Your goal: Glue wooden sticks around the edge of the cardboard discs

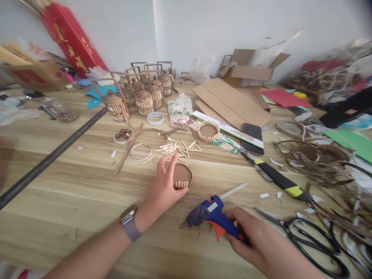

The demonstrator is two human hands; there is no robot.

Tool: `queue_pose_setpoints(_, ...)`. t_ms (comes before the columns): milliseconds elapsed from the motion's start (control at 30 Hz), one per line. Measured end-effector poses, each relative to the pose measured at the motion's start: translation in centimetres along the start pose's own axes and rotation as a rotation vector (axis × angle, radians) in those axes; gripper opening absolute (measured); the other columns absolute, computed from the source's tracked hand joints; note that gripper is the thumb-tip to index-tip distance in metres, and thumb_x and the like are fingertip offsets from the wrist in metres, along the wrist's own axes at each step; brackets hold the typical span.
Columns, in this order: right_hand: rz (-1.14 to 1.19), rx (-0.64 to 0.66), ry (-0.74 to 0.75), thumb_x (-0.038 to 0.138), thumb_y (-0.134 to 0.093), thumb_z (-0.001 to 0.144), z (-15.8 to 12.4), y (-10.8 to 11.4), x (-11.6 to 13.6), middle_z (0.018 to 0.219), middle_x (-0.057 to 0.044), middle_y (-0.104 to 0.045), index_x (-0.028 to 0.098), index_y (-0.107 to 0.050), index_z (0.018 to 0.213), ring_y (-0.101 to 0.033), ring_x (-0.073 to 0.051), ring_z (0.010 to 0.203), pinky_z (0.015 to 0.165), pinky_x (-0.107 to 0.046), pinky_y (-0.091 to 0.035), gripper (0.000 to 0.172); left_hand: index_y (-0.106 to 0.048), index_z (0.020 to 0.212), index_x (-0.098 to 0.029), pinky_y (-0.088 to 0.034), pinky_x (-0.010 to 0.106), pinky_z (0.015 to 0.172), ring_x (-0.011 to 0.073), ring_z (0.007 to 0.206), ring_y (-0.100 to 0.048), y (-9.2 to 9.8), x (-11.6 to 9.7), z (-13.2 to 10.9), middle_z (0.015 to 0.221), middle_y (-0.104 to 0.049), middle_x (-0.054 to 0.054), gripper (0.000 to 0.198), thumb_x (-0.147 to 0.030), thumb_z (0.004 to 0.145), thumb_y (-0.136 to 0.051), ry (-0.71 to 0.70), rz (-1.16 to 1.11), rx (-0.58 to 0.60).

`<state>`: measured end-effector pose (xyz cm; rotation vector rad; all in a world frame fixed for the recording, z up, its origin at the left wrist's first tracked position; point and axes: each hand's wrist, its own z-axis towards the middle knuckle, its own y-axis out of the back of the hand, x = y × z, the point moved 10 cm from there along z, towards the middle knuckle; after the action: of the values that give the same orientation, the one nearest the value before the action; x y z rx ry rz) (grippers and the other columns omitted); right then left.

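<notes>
My left hand [167, 178] is at the left side of a small round brown base [183, 174] with short wooden sticks standing along its front rim. Its thumb lies by the front rim and its index finger reaches over the back, with the fingers apart. Whether they touch the base I cannot tell. My right hand [247, 232] is closed around the handle end of a blue glue gun [207, 213], whose nozzle points left and whose clear glue stick juts out behind. A loose pile of short wooden sticks [170, 149] lies just beyond the base.
A finished ring of sticks [208, 131], a utility knife [279, 178], scissors [308, 236] and a phone [253, 137] lie to the right. Several small lidded baskets [143, 102] stand at the back. White tape rings [141, 152] and brown strips [314, 151] are scattered about.
</notes>
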<state>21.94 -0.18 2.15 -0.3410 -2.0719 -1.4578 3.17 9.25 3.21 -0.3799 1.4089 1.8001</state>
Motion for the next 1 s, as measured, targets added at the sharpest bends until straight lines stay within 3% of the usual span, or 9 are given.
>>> queue_pose_setpoints(167, 0.282, -0.357, -0.072, 0.039, -0.06, 0.08, -1.6, 4.6, -2.0, 0.09, -0.006, -0.069, 0.028, -0.061, 0.098, -0.063, -0.023, 0.078, 0.068, -0.032, -0.052, 0.021, -0.01, 0.15, -0.036, -0.045, 0.057, 0.103, 0.0373, 0.131, -0.041, 0.2, -0.3, 0.1, 0.145, -0.024, 0.013, 0.112, -0.016, 0.063, -0.079, -0.023, 0.012, 0.008)
queue_pose_setpoints(233, 0.476, -0.326, -0.144, 0.046, -0.062, 0.078, -1.1, 4.1, -2.9, 0.079, -0.005, -0.065, 0.026, -0.063, 0.093, -0.059, -0.021, 0.07, 0.06, -0.032, -0.05, 0.025, -0.01, 0.15, -0.036, -0.044, 0.058, 0.103, 0.0376, 0.131, -0.04, 0.2, -0.4, 0.1, 0.145, -0.024, 0.013, 0.113, -0.015, 0.062, -0.079, -0.03, 0.017, 0.007)
queue_pose_setpoints(367, 0.809, -0.092, -0.176, 0.059, -0.064, 0.077, 2.0, 1.3, -2.5, 0.06, 0.001, -0.052, 0.019, -0.065, 0.091, -0.047, -0.014, 0.052, 0.049, -0.027, -0.04, 0.042, -0.007, 0.15, -0.037, -0.045, 0.058, 0.102, 0.0366, 0.13, -0.042, 0.1, -0.5, 0.0, 0.145, -0.024, 0.013, 0.117, -0.013, 0.062, -0.081, -0.044, 0.02, 0.011)
queue_pose_setpoints(533, 0.492, -0.192, -0.074, 0.071, -0.058, 0.076, 4.5, 2.5, -2.4, 0.068, -0.004, -0.062, 0.021, -0.064, 0.077, -0.058, -0.019, 0.066, 0.06, -0.03, -0.051, 0.05, -0.005, 0.15, -0.036, -0.045, 0.057, 0.102, 0.0369, 0.132, -0.041, 0.2, -0.6, -0.1, 0.146, -0.025, 0.015, 0.119, -0.012, 0.063, -0.082, -0.058, 0.036, 0.01)
queue_pose_setpoints(700, 0.32, -0.186, -0.038, 0.064, -0.053, 0.081, 4.1, 2.0, -2.9, 0.087, -0.009, -0.074, 0.022, -0.069, 0.085, -0.069, -0.028, 0.085, 0.08, -0.039, -0.057, 0.045, -0.005, 0.15, -0.037, -0.046, 0.056, 0.101, 0.0363, 0.129, -0.043, 0.2, -0.7, -0.1, 0.146, -0.026, 0.014, 0.119, -0.011, 0.063, -0.081, -0.06, 0.034, 0.005)
queue_pose_setpoints(833, 0.226, -0.21, -0.021, 0.054, -0.06, 0.079, 3.7, 1.6, -3.4, 0.095, -0.01, -0.076, 0.022, -0.071, 0.095, -0.071, -0.03, 0.089, 0.082, -0.043, -0.058, 0.038, -0.006, 0.15, -0.037, -0.046, 0.057, 0.101, 0.0361, 0.128, -0.045, 0.2, -0.6, -0.1, 0.145, -0.027, 0.014, 0.119, -0.011, 0.062, -0.082, -0.053, 0.045, 0.0)
queue_pose_setpoints(1000, 0.184, -0.231, -0.008, 0.056, -0.057, 0.079, 3.8, 1.2, -3.6, 0.096, -0.011, -0.076, 0.021, -0.071, 0.096, -0.071, -0.03, 0.09, 0.081, -0.042, -0.058, 0.041, -0.007, 0.15, -0.036, -0.047, 0.055, 0.1, 0.0349, 0.127, -0.046, 0.2, -0.5, -0.2, 0.146, -0.026, 0.014, 0.117, -0.012, 0.063, -0.081, -0.039, 0.048, 0.011)
